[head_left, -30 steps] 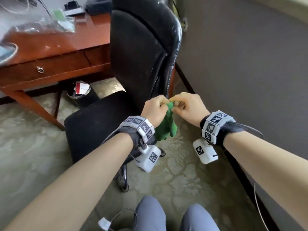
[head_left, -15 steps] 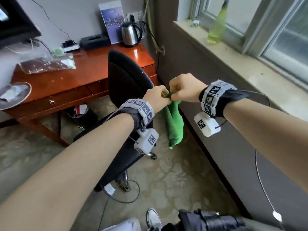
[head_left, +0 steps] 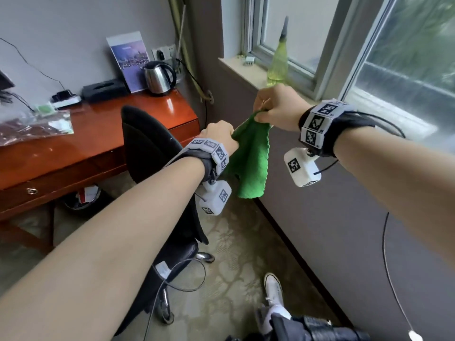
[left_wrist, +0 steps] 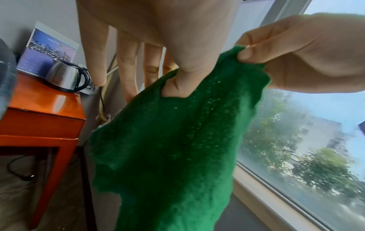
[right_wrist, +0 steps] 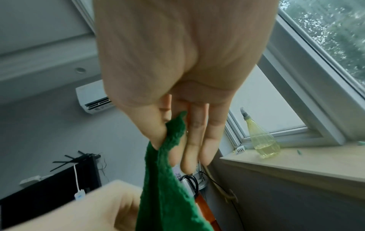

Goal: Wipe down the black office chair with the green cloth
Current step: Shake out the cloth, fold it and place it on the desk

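Note:
The green cloth (head_left: 251,158) hangs spread in the air between my hands, to the right of the black office chair (head_left: 147,148) and clear of it. My left hand (head_left: 219,136) pinches the cloth's left upper corner; in the left wrist view the thumb presses into the cloth (left_wrist: 177,140) while the other fingers point out straight. My right hand (head_left: 275,107) is higher and pinches the right upper corner between thumb and forefinger, as the right wrist view shows on the cloth (right_wrist: 168,187). The chair's backrest faces me, and my left forearm hides its seat.
A red-brown wooden desk (head_left: 86,143) stands behind the chair with a steel kettle (head_left: 158,77) and a black box on it. A wastebasket (head_left: 83,195) sits under it. A yellow-green spray bottle (head_left: 278,62) stands on the windowsill. The wall runs along the right; a cable and my shoe (head_left: 272,289) are on the floor.
Both hands have risen and drawn apart, the right higher, so the bunched cloth now hangs open. The head view has lifted, and the chair now sits lower and further left.

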Tool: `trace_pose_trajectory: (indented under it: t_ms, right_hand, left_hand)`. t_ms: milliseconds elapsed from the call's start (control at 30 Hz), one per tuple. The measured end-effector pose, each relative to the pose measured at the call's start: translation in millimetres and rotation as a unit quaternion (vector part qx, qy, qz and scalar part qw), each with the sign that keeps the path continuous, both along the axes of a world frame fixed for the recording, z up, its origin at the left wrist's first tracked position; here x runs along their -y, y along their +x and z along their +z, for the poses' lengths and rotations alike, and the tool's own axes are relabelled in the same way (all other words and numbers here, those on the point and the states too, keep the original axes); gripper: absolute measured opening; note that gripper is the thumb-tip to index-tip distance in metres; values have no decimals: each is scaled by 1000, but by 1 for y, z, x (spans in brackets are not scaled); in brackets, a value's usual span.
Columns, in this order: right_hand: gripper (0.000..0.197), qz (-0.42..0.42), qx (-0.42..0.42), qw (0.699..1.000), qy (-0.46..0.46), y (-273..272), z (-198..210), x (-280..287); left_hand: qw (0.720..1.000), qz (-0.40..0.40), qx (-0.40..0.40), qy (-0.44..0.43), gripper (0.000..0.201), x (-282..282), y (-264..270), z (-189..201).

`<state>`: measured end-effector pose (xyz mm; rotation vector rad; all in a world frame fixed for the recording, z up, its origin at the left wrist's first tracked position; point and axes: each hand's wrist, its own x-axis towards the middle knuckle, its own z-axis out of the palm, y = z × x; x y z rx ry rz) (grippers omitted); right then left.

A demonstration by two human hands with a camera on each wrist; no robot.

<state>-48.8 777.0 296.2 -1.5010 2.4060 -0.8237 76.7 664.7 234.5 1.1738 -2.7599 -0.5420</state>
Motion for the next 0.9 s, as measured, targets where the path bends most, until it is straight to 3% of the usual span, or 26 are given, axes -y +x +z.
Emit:
trace_pose_trajectory:
  t_ms: [200, 300, 400, 500, 600, 733, 900]
  right_hand:
    - [12, 8, 36, 999, 2, -91, -7, 46]
    - [8, 20, 47, 998, 34, -137, -14, 74]
    - [8, 38, 10, 997, 61, -174, -25, 114]
    - [13, 37, -71, 993, 90, -199, -42, 162]
    - [12, 21, -116, 984, 131, -219, -64, 212]
    - [14, 28, -115, 980, 160, -238, -96, 281]
    - [18, 126, -102, 967, 198, -254, -132, 364]
  left_hand:
    - [994, 99, 41, 30, 9, 53, -62, -24]
    - [990, 126, 56, 41, 26, 81, -83, -25]
    - [989, 117, 67, 53, 12, 111, -101, -20]
    - [990, 104, 84, 41, 32, 147, -119, -23]
    - [990, 94, 103, 31, 28, 182, -135, -23]
    - [986, 107, 121, 35, 15, 242, -147, -38]
    - [974, 164, 114, 111, 14, 322, -148, -75]
